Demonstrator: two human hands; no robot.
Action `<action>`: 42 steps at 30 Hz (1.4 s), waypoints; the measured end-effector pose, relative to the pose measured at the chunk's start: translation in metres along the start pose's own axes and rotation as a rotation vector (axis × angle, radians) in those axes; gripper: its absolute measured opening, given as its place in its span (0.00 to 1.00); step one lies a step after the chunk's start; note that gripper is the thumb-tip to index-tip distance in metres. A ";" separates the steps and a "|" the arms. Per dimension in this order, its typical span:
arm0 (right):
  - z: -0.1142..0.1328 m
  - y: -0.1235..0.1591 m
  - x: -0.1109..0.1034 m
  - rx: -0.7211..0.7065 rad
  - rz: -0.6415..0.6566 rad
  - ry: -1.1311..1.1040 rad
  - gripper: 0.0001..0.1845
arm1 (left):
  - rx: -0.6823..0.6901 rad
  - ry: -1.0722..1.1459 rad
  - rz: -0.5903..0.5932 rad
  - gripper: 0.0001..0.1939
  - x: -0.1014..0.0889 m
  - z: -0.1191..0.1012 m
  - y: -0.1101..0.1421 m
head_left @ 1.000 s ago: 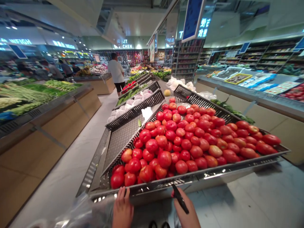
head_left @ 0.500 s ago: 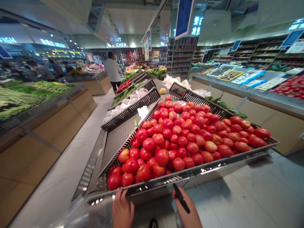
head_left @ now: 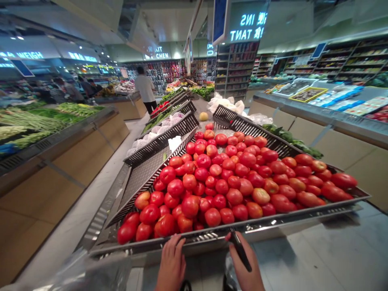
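**Fingers on the rim, phone in the right hand**

Your left fingers (head_left: 173,244) lie curled over the front rim of the steel tray (head_left: 273,223), loose rather than clenched. The thumb is hidden, so you cannot tell whether they truly grip. Your right fingers (head_left: 246,252) are closed around a black phone (head_left: 239,247), seen edge-on, its top end reaching up near the rim. The tomatoes (head_left: 190,206) heap across the tray, with the nearest row just behind the front rim and just beyond your left hand (head_left: 171,266). A black slotted basket (head_left: 142,178) runs along the tray's left edge, and a clear plastic bag (head_left: 229,275) shows just beside your right hand (head_left: 245,268). Keep the left touch light, so the front row stays undisturbed, and hold the phone's edge clear of the fruit.
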State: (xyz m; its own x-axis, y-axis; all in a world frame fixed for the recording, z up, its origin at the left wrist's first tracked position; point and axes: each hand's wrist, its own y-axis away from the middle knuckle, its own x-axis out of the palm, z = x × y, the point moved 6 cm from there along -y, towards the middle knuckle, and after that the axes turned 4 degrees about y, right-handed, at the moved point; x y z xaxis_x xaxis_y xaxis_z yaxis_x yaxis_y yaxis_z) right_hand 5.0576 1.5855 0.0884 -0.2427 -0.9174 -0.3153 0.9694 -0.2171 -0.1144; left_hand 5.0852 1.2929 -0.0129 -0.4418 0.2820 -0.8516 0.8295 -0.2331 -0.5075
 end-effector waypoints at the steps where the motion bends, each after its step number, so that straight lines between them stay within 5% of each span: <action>1: 0.000 -0.006 -0.008 0.001 -0.006 -0.007 0.17 | 0.011 -0.009 0.008 0.29 0.004 -0.009 -0.006; 6: -0.008 -0.040 -0.044 -0.028 -0.012 -0.063 0.23 | 0.012 -0.071 0.002 0.34 0.022 -0.044 -0.026; 12: -0.017 -0.075 -0.089 0.018 -0.200 -0.062 0.28 | -0.158 -0.116 -0.084 0.31 0.041 -0.060 -0.027; 19: 0.016 -0.094 -0.076 -0.230 0.040 -0.070 0.20 | -0.226 -0.173 -0.183 0.36 0.058 -0.071 -0.023; 25: 0.045 -0.089 -0.060 -0.276 0.249 -0.119 0.15 | -0.251 -0.184 -0.145 0.44 0.066 -0.074 -0.015; 35: 0.011 -0.137 -0.128 -0.075 -0.194 -0.083 0.21 | -0.297 -0.232 -0.149 0.45 0.072 -0.082 -0.015; 42: 0.026 -0.150 -0.143 -0.122 -0.155 -0.162 0.14 | -0.316 -0.241 -0.133 0.48 0.076 -0.084 -0.016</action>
State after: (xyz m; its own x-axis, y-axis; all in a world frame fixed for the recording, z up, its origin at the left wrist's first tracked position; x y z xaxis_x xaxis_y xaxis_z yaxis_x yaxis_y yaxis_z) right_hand 4.9480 1.7406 0.1747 -0.3696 -0.9199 -0.1309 0.9070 -0.3265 -0.2658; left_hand 5.0669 1.3961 -0.0582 -0.5886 0.0560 -0.8065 0.8071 0.0985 -0.5822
